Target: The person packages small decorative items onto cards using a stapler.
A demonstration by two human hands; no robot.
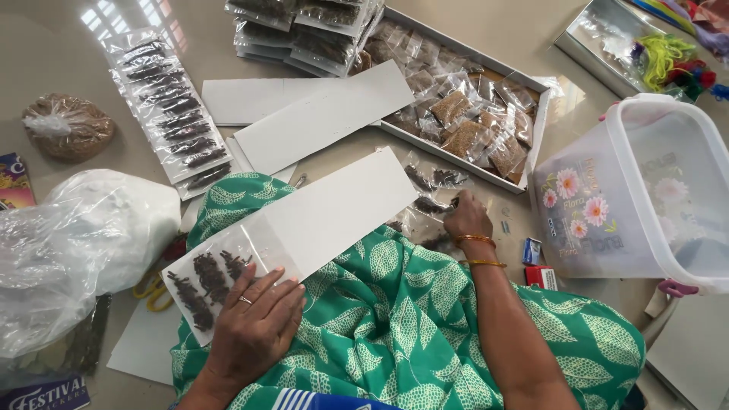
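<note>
Left hand (254, 323) spread flat, pinning a white card strip (334, 212) of clove sachets (205, 282) across the lap; right hand (465, 219) curled, pinching loose sachets (429, 203) on the floor (83, 23). Probably light, limp, slippery film: best taken by sealed edges, card supported underneath.
</note>
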